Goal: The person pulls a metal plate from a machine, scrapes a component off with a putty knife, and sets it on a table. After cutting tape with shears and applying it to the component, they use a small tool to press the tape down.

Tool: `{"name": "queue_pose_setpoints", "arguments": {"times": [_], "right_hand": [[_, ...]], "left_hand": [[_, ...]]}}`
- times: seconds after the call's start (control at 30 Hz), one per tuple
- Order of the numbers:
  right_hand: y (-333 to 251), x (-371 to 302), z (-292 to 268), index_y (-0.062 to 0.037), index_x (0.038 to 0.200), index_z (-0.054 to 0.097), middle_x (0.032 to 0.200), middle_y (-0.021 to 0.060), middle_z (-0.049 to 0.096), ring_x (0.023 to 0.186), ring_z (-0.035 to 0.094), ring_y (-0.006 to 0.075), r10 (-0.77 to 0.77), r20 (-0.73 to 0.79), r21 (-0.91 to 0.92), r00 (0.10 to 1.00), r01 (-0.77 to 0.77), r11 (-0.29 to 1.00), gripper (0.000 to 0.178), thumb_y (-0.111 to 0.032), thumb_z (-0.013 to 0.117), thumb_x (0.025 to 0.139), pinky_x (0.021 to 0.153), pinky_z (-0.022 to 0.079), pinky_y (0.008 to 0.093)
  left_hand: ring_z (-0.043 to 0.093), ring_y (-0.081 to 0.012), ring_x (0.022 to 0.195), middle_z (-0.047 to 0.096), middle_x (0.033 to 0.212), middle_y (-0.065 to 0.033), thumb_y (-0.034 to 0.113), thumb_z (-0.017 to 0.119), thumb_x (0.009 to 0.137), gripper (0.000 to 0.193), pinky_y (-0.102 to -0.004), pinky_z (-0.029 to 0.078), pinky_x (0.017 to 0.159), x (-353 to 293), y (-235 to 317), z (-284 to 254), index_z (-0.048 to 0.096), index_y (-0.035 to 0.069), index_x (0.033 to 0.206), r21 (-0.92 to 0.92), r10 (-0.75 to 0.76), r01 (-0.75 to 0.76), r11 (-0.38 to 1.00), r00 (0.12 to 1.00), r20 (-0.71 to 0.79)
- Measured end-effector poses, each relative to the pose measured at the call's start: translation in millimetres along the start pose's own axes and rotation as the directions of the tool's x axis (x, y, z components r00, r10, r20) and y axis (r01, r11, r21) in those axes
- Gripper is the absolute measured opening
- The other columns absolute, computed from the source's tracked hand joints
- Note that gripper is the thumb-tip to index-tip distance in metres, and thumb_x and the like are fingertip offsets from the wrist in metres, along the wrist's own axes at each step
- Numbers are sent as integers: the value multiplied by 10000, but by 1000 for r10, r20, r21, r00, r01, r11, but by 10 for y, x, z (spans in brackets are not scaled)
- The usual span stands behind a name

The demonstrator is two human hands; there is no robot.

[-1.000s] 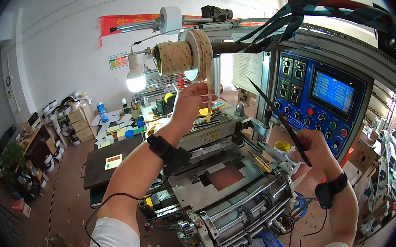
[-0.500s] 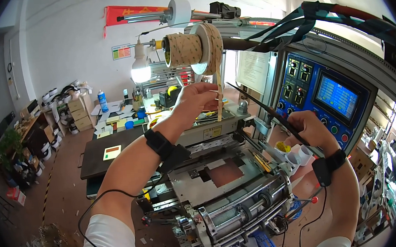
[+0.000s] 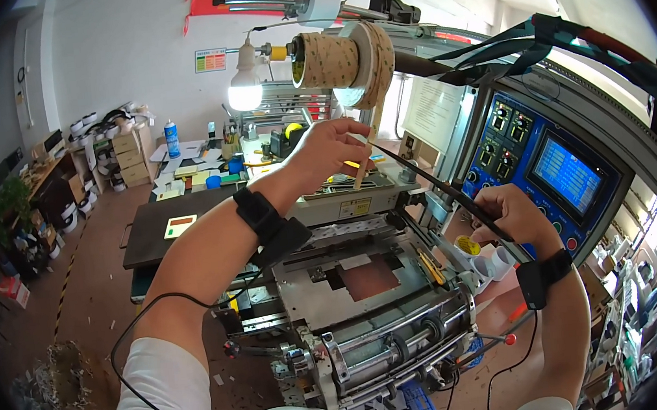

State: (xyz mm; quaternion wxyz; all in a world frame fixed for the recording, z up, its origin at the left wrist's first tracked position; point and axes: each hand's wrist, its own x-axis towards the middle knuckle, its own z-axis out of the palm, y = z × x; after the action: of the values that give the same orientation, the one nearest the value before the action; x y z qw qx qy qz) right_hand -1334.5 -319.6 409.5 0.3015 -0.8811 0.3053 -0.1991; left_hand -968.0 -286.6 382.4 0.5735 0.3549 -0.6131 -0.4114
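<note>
My left hand (image 3: 330,154) is raised in front of a wide roll of tan patterned tape (image 3: 375,62), fingers pinched on the narrow strip of tape (image 3: 361,172) hanging from it. The strip's free end dangles below the fingers. At the right, my right hand (image 3: 510,215) is closed round a long, thin, dark pointed tool (image 3: 433,181). Its tip reaches up and left to the strip, just beside my left fingers; whether it touches cannot be made out. A second tan patterned roll (image 3: 328,59) sits on the same shaft, left of the first.
A lit bulb (image 3: 246,94) hangs left of the rolls. Below my hands lies a machine with a metal plate (image 3: 314,305) and rollers (image 3: 394,349). A blue control panel (image 3: 534,161) stands at the right, beside white cups (image 3: 500,261). A cluttered table (image 3: 162,238) is behind.
The view has shifted a little, so the rolls sit further right. The tool's tip has come in close to the strip beside my left fingers; the left hand still pinches the strip.
</note>
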Motion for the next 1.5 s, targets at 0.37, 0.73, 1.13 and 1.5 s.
{"name": "queue_pose_setpoints", "arguments": {"times": [0.37,0.73,1.13,1.5], "right_hand": [[-236,94,-15,-18,866,658,707,-28,604,637,523,42,96,48,25,994,-97,995,277,-76,877,708,579,404,222],[-279,166,31,-29,852,652,684,-41,574,632,499,38,69,45,-1,997,-69,998,290,-107,886,700,574,388,223],[-147,167,53,-4,849,644,705,-26,617,660,535,31,35,14,-90,999,-33,995,296,-109,895,732,563,425,222],[-92,142,-152,-20,871,616,717,-66,503,691,453,46,3,-59,19,998,-2,1000,406,-138,934,648,619,378,236]], "left_hand": [[747,-209,922,722,1017,-100,72,687,924,291,-326,615,809,-1,32,-138,636,-8,1200,11,-24,24,1000,999,47],[745,-187,868,732,960,-101,48,658,930,223,-315,619,791,-6,63,-216,656,-17,1143,20,-34,32,999,993,114],[717,-162,715,699,833,-69,228,663,990,239,-302,617,679,66,14,-100,670,1,1066,0,-34,34,999,999,-8],[727,-168,728,699,834,-65,203,641,1003,211,-314,618,667,57,-33,-60,661,-3,1045,49,-22,22,999,1000,0]]}}
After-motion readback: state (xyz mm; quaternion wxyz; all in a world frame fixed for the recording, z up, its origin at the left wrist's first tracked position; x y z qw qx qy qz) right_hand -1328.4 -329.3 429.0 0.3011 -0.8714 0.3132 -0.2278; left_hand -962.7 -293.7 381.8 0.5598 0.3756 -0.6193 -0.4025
